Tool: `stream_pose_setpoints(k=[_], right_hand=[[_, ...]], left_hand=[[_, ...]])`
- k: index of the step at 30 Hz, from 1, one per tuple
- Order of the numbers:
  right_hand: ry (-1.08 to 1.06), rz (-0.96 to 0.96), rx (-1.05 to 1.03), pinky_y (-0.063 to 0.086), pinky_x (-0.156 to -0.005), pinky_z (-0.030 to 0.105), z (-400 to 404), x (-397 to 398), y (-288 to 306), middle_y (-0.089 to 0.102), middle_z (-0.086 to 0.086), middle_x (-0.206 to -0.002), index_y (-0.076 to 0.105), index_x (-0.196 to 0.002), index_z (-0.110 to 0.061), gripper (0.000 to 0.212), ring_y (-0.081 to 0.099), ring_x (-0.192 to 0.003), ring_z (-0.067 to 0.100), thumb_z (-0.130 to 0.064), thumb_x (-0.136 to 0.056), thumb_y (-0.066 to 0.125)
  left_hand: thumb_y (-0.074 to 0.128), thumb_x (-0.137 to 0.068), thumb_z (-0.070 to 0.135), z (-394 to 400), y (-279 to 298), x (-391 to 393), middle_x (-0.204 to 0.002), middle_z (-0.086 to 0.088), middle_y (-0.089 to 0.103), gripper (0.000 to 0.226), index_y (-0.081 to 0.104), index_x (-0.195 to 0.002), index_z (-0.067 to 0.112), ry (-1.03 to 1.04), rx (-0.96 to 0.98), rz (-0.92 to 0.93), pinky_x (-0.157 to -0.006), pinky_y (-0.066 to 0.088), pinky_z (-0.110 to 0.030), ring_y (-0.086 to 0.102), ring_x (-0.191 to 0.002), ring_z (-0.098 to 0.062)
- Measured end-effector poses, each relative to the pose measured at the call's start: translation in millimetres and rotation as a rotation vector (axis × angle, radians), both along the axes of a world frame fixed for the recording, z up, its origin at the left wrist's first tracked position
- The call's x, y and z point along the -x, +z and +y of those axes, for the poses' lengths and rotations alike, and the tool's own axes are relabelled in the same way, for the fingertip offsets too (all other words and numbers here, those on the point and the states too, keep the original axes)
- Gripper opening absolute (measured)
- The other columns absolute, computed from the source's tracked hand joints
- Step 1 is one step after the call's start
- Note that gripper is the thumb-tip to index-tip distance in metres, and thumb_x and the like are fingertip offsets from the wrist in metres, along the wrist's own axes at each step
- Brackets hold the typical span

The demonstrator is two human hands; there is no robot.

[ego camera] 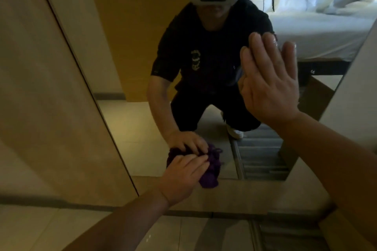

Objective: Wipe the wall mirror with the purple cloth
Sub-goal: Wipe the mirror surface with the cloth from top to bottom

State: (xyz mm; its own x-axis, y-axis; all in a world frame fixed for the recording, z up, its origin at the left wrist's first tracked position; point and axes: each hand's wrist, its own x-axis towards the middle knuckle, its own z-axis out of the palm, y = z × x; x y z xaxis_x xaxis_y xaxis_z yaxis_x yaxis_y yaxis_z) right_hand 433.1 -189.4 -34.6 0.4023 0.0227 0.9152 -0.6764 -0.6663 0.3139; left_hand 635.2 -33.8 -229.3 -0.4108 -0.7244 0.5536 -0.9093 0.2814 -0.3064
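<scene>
While you are crouching low, your left hand [183, 173] is pressing the purple cloth [210, 175] flat-fingered against the wall mirror [130, 51] near its bottom edge, and your right hand [269, 87] is resting open, fingers together, on the glass, probably bracing you.

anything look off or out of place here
Nothing is spilled or broken. One oddity: the bare right hand lies flat on the wall mirror glass, where it may smudge, while the left hand presses the bunched purple cloth at the bottom edge.
</scene>
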Motion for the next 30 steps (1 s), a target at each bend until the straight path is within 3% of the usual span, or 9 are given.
stream_pose_setpoints(k=[3,7,10,12,17,21,24,26,30], right_hand=[[0.051,0.044,-0.045,0.015,-0.118,0.058,4,7,5,0.031,0.017,-0.157,0.04,-0.15,-0.005,0.049,0.021,-0.148,0.031,-0.017,-0.103,0.045],[0.163,0.031,-0.103,0.021,-0.119,0.058,10,34,16,0.037,0.021,-0.155,0.045,-0.146,-0.001,0.044,0.032,-0.145,0.037,-0.013,-0.103,0.048],[0.042,-0.11,-0.039,0.025,-0.113,0.064,-2,59,26,0.035,0.023,-0.154,0.036,-0.152,-0.004,0.048,0.034,-0.142,0.042,-0.018,-0.106,0.045],[-0.017,-0.127,-0.034,0.023,-0.114,0.065,-17,74,27,0.033,0.025,-0.154,0.031,-0.152,-0.004,0.048,0.03,-0.143,0.044,-0.022,-0.108,0.039],[-0.035,-0.116,0.084,0.019,-0.114,0.063,-45,78,20,0.037,0.028,-0.151,0.032,-0.151,0.0,0.055,0.026,-0.144,0.039,-0.017,-0.101,0.05],[-0.043,-0.148,0.154,0.011,-0.117,0.055,-56,75,20,0.03,0.017,-0.155,0.023,-0.155,-0.005,0.066,0.01,-0.148,0.026,-0.016,-0.097,0.053],[-0.044,-0.156,0.168,0.012,-0.117,0.054,-59,75,17,0.036,0.025,-0.151,0.027,-0.153,-0.003,0.062,0.02,-0.145,0.032,-0.015,-0.097,0.051],[-0.042,-0.166,0.181,0.019,-0.114,0.059,-57,73,17,0.042,0.029,-0.147,0.033,-0.15,0.0,0.057,0.028,-0.143,0.037,-0.013,-0.096,0.05],[-0.064,-0.194,0.137,0.025,-0.113,0.062,-50,71,22,0.044,0.026,-0.148,0.038,-0.147,0.001,0.055,0.026,-0.141,0.03,-0.012,-0.096,0.054]], left_hand=[[0.052,-0.096,0.011,-14,91,14,-0.132,-0.01,0.061,0.033,0.054,-0.129,0.011,-0.029,0.319,0.188,-0.086,0.046,-0.041,0.055,-0.114,-0.026],[0.053,-0.097,0.007,-29,225,34,-0.132,-0.014,0.061,0.033,0.059,-0.129,0.008,-0.048,0.688,0.237,-0.093,0.042,-0.044,0.051,-0.118,-0.03],[0.066,-0.085,0.005,-55,298,49,-0.136,-0.015,0.058,0.045,0.062,-0.13,0.006,0.041,0.808,0.178,-0.1,0.037,-0.04,0.05,-0.125,-0.031],[0.06,-0.089,0.009,-75,309,62,-0.142,-0.015,0.053,0.048,0.057,-0.136,0.007,0.113,0.779,0.091,-0.107,0.036,-0.044,0.047,-0.133,-0.032],[0.045,-0.101,0.018,-92,214,73,-0.148,-0.009,0.047,0.042,0.05,-0.142,0.011,0.041,0.69,-0.104,-0.111,0.036,-0.047,0.043,-0.138,-0.03],[0.039,-0.099,0.017,-67,63,52,-0.156,-0.005,0.035,0.049,0.044,-0.147,0.014,-0.006,0.392,-0.275,-0.117,0.022,-0.045,0.028,-0.147,-0.027],[0.04,-0.096,0.02,-45,-38,34,-0.161,-0.005,0.026,0.055,0.038,-0.15,0.013,0.014,0.143,-0.413,-0.119,0.013,-0.043,0.016,-0.15,-0.026],[0.038,-0.097,0.02,-41,-70,33,-0.161,-0.001,0.026,0.052,0.041,-0.149,0.015,0.012,0.067,-0.388,-0.119,0.014,-0.041,0.018,-0.15,-0.024],[0.045,-0.093,0.024,-35,-62,42,-0.157,0.003,0.034,0.053,0.045,-0.146,0.017,-0.003,-0.081,-0.28,-0.111,0.026,-0.037,0.033,-0.142,-0.019]])
